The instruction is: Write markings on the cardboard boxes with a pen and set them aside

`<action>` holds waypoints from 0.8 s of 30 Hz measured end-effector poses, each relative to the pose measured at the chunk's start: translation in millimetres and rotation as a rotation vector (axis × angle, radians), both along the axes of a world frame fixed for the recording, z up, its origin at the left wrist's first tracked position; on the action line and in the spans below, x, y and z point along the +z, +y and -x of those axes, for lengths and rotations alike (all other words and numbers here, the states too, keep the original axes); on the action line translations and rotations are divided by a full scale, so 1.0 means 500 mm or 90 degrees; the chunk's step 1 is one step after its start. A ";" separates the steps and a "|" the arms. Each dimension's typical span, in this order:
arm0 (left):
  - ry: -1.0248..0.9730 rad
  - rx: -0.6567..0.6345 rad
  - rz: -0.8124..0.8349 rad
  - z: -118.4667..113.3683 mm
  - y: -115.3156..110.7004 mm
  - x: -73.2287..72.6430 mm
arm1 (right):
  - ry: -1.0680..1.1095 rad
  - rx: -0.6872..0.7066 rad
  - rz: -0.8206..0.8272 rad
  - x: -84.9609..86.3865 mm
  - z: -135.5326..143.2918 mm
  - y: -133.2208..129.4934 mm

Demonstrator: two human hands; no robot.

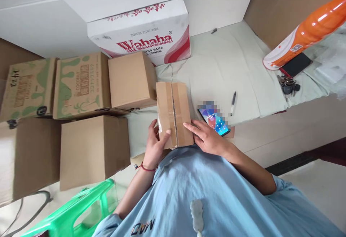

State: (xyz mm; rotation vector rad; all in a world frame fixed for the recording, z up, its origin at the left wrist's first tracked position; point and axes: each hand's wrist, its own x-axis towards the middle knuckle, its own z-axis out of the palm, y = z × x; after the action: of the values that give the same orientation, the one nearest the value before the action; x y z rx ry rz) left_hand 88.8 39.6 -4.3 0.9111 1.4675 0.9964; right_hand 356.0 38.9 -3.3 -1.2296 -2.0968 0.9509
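A small brown cardboard box (181, 103) with clear tape along its middle seam lies close to my body, at the near edge of the cloth-covered surface. My left hand (155, 145) grips its near left corner, the thumb on top and the other fingers along the left side. At the near right side, my right hand (207, 138) holds the box too, with the index finger resting on the top face and other fingers against the side. Just beyond that hand lies a phone (216, 120) with a lit screen, partly blurred out.
Several brown cartons (82, 150) stand at the left, above a green plastic stool (78, 208). A white Wahaha carton (146, 35) is at the back. To the right are a pen (233, 103), keys (289, 85), a dark phone-like object (296, 65) and an orange bottle (310, 31).
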 end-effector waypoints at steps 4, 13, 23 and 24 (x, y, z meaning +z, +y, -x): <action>-0.143 0.058 0.117 -0.019 0.013 0.028 | 0.129 -0.077 0.094 0.001 -0.002 -0.019; -0.200 -0.108 -0.007 -0.111 0.009 0.005 | 0.445 -0.279 0.388 0.027 -0.046 -0.037; -0.172 -0.139 0.044 -0.103 0.016 0.039 | 0.546 -0.642 0.169 0.037 -0.337 0.195; -0.162 -0.131 0.048 -0.098 0.013 0.037 | 0.520 -0.652 0.145 0.032 -0.372 0.231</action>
State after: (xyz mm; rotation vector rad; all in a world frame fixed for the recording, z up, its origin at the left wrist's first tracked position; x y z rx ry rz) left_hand 138.0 45.9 14.2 0.8289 1.1652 0.8649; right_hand 542.0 154.4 12.8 -1.4275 -0.5915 0.9343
